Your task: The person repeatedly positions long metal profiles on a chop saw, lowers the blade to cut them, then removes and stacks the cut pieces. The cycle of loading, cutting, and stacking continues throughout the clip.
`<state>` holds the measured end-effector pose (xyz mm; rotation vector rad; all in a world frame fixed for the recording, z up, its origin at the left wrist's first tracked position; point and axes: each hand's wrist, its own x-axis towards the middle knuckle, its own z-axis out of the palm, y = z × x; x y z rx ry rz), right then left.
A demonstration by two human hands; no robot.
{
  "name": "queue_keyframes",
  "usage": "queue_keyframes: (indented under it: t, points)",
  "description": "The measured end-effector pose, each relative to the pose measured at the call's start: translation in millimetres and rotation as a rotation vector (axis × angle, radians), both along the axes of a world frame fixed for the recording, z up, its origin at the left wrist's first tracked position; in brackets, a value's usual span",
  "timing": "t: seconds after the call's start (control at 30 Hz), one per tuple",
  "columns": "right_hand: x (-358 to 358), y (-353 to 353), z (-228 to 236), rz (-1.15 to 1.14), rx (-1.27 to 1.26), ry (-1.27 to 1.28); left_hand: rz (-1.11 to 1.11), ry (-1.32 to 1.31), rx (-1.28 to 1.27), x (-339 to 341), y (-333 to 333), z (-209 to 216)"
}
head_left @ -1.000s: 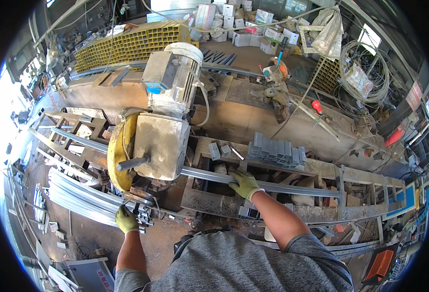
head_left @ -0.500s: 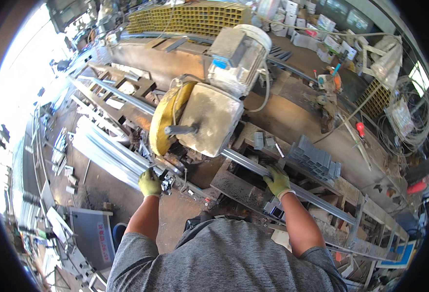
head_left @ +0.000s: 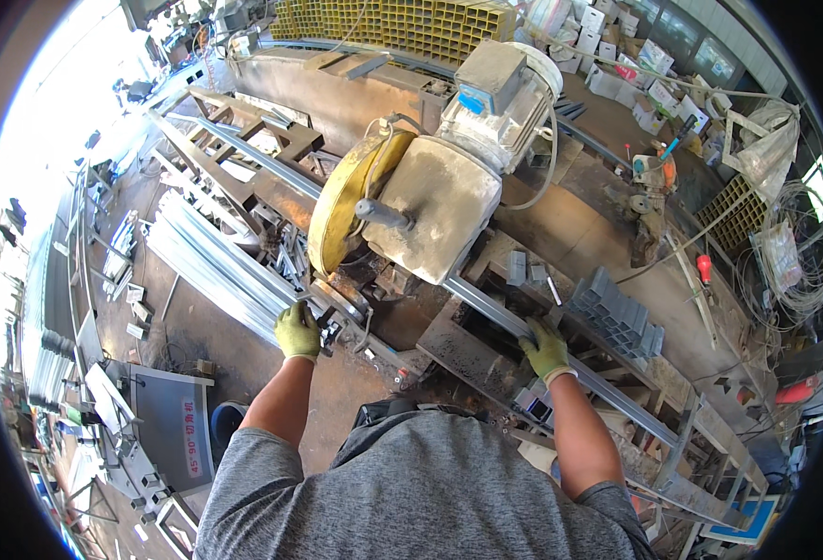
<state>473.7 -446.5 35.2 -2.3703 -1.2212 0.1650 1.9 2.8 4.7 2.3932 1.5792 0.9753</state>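
My right hand (head_left: 544, 347), in a yellow-green work glove, has its fingers closed over a long grey metal tube (head_left: 617, 395). The tube runs on a slant along the cutting bench, under the cut-off saw (head_left: 435, 201) with its yellow blade guard (head_left: 351, 210) and pale motor. Similarly gloved, my left hand (head_left: 298, 331) is closed beside a small metal clamp part (head_left: 331, 329) at the bench's near edge. Whatever lies inside its fingers is hidden. Just beyond that hand lies a bundle of long shiny tubes (head_left: 211, 257).
Short cut tube pieces (head_left: 617, 313) are stacked right of the saw. Yellow square tubes (head_left: 393, 37) are piled at the back. A grey sign board (head_left: 164, 425) stands at lower left. Coiled wire (head_left: 794, 243) hangs at far right, near a red-handled tool (head_left: 704, 269).
The whole view has shifted, so the saw and bench now appear farther right and slightly higher. Both hands keep about the same places on the bench and tube.
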Motion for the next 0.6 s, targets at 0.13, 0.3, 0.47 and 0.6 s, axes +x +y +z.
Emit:
queue_keyframes:
  t: [0.13,0.3,0.47,0.6]
  points:
    - [-2,0,-3,-0.035,-0.059,-0.002,0.0,0.022,-0.096,-1,-2,3]
    - [-7,2,-2,-0.032,-0.027,0.004,-0.033,-0.01,-0.089,-2,-1,6]
    - [-8,7,2,-0.016,-0.04,0.012,-0.102,-0.114,-0.104,-7,-2,5]
    - [-9,9,8,-0.041,-0.111,0.061,-0.106,-0.153,-0.099,-9,-16,3]
